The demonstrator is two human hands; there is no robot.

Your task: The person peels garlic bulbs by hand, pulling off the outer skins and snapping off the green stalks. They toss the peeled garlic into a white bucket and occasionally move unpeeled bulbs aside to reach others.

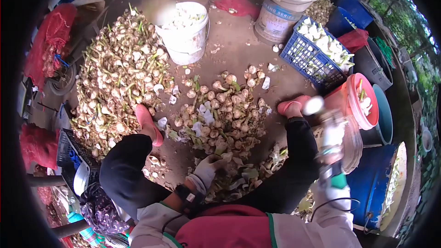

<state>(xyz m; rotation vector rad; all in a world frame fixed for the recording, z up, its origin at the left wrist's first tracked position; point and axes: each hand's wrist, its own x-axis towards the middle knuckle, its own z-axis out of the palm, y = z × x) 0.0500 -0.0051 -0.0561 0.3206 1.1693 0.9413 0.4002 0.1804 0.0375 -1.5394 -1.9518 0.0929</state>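
Left fingers [214, 160] sit beside one garlic pile [236, 114].

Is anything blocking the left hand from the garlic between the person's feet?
Nothing visible is in the way: the left hand is at the near edge of the garlic pile, with loose skins beside it.

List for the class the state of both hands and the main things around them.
Left hand: gloved, grip unclear
Right hand: motion-blurred, grip unclear
Garlic bulbs: loose, heaped on the ground
White bucket: upright, lidless, well filled
Blue crate: lidless, well filled
Pink bucket: lidless, contents showing
Red sack: lying flat
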